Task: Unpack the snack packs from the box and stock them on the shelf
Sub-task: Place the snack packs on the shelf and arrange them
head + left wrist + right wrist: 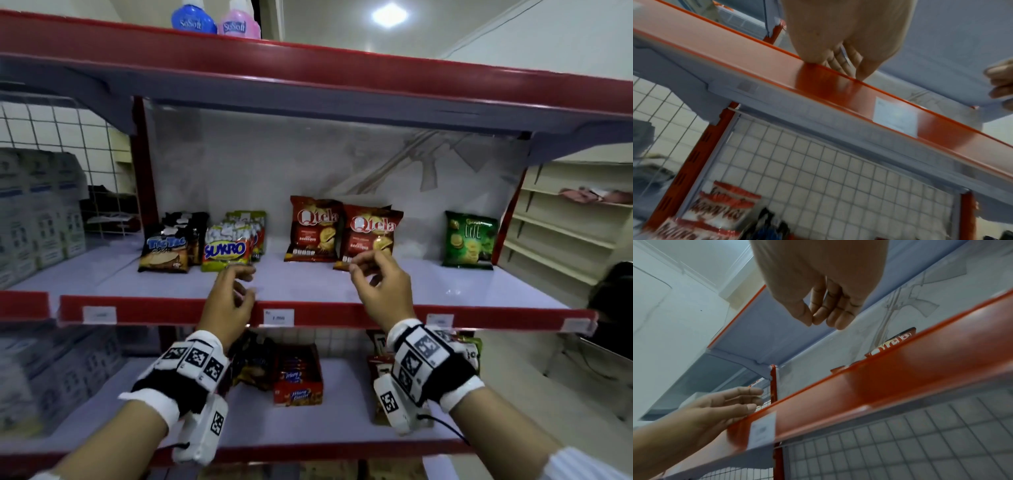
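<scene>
Wrist bands with black-and-white markers fill the bottom of our head view; both hands reach over the red front edge of the middle shelf (496, 313).

Left hand (230, 297): fingers loosely curled, nothing in them. It hovers above the shelf lip, just in front of the yellow-green Sukro pack (227, 251), apart from it. From the left wrist view the fingers (840, 65) hang down close to the red edge; we cannot tell whether they touch it.

Right hand (378, 282): thumb and fingertips drawn together, the other fingers curled. Its fingertips sit at the bottom edge of the nearer red Qtela bag (371, 233). In the head view it looks like a pinch on the bag's lower seam, but the right wrist view shows thumb and fingers (838, 311) meeting with no bag visible between them, so we cannot tell if it has hold.

That bag stands upright and overlaps a second red Qtela bag (313, 228) to its left. A green chip bag (470, 240) stands well apart to the right. A brown Tic Tac pack (166, 250) sits left of the Sukro pack.

Lower shelf: a red biscuit carton (298, 377) between our wrists.
</scene>
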`<state>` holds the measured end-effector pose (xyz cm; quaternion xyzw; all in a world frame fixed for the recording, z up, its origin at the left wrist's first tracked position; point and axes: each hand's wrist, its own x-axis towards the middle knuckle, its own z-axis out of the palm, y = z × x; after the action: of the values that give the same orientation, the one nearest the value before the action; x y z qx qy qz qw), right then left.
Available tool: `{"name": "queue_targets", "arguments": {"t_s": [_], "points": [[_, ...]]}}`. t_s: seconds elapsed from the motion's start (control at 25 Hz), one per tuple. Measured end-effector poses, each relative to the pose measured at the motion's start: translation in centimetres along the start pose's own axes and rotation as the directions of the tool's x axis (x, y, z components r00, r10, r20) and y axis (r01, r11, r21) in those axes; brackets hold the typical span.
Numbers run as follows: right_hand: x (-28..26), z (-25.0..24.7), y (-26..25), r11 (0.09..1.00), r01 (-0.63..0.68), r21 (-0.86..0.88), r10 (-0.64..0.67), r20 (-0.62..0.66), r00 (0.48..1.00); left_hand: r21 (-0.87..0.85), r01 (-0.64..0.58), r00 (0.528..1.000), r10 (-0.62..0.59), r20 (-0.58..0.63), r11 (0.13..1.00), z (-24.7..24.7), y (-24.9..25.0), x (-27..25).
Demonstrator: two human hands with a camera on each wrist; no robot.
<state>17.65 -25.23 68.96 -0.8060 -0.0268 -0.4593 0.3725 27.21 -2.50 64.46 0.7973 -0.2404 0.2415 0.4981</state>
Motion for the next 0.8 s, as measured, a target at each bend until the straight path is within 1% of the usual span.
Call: {"name": "queue_targets", "arguments": {"t_s": [0.04, 0.12, 0.16, 0.24, 0.28, 0.32, 0.36, 0.4, 0.48, 0.52, 0.56, 0.64, 0.68, 0.8], "points": [[-1.6, 0.4, -0.3, 1.0, 0.0, 0.01, 0.0, -0.004, 1.0, -0.03, -0.068, 0.997, 0.067, -0.03, 0.997, -0.3, 0.0, -1.3], [-5.6, 1.4, -0.9, 0.999, -0.041, 0.025, 0.041, 0.009, 0.999, 0.001, -0.168, 0.983, 0.167, -0.069, 0.986, -1.0, -0.8, -4.5], [-7.5, 2.0, -1.1, 0.997, -0.069, 0.024, 0.068, 0.028, 0.997, 0.004, -0.197, 0.977, 0.196, -0.079, 0.98, -1.1, -1.4, -6.1], [-11.5, 3.2, -0.8, 0.99, -0.143, 0.01, 0.142, 0.069, 0.987, -0.043, -0.181, 0.983, 0.179, -0.049, 0.982, -1.0, -3.3, -9.6], [-13.3, 3.7, -0.5, 0.983, -0.183, 0.005, 0.182, 0.071, 0.981, -0.082, -0.14, 0.99, 0.14, -0.011, 0.987, -0.6, -4.3, -11.4], [-15.2, 4.2, 0.0, 0.976, -0.217, 0.004, 0.216, 0.075, 0.974, -0.12, -0.069, 0.996, 0.074, 0.042, 0.99, -0.1, -5.5, -13.5], [-16.9, 4.5, 0.4, 0.968, -0.25, 0.012, 0.248, 0.083, 0.965, -0.132, 0.015, 0.995, -0.002, 0.104, 0.991, 0.5, -6.7, -15.4], [-18.7, 4.9, 1.1, 0.957, -0.291, 0.019, 0.288, 0.103, 0.952, -0.131, 0.102, 0.983, -0.079, 0.168, 0.986, 1.1, -8.0, -17.6], [-22.1, 5.7, 2.6, 0.923, -0.384, 0.005, 0.377, 0.18, 0.909, -0.143, 0.282, 0.93, -0.234, 0.282, 0.949, 2.3, -10.1, -21.4], [-23.6, 6.1, 3.6, 0.901, -0.434, -0.013, 0.425, 0.229, 0.876, -0.152, 0.37, 0.891, -0.304, 0.336, 0.916, 2.8, -11.1, -22.9], [-25.1, 6.6, 4.6, 0.876, -0.481, -0.032, 0.47, 0.279, 0.837, -0.137, 0.428, 0.857, -0.352, 0.376, 0.894, 3.4, -12.2, -24.2], [-27.7, 7.7, 6.9, 0.829, -0.554, -0.071, 0.539, 0.365, 0.759, -0.039, 0.498, 0.796, -0.438, 0.418, 0.866, 4.9, -14.2, -26.7], [-28.7, 8.2, 7.8, 0.813, -0.575, -0.088, 0.56, 0.386, 0.733, -0.003, 0.536, 0.764, -0.483, 0.427, 0.844, 5.5, -15.0, -27.6], [-32.6, 9.7, 11.7, 0.766, -0.63, -0.131, 0.616, 0.432, 0.659, 0.067, 0.589, 0.707, -0.554, 0.439, 0.806, 8.4, -17.7, -30.4]]}}
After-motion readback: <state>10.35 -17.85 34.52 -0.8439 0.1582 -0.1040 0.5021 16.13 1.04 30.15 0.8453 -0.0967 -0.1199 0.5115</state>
